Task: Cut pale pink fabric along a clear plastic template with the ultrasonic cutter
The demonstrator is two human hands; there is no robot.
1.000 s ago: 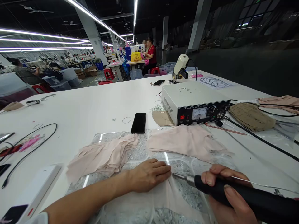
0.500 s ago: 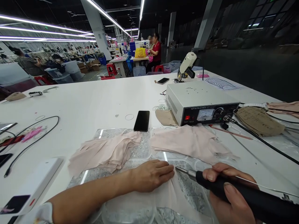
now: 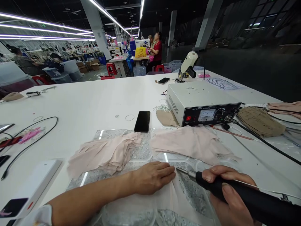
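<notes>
Lower centre, pink cloth: we have a pale, thin piece lying over the grey marbled board.
Centre, left hand: ours rests palm down on the cloth, fingers laid together.
Lower right, right hand: ours is wrapped round the black-handled tool, thumb along its side; the metal tip points left, just beside our left fingertips, and we cannot tell whether it touches cloth.
Middle, cloth piles: we see a layered left pile and a right pile, a dark phone above and between them.
Right of centre, control box: its red switch is lit.
</notes>
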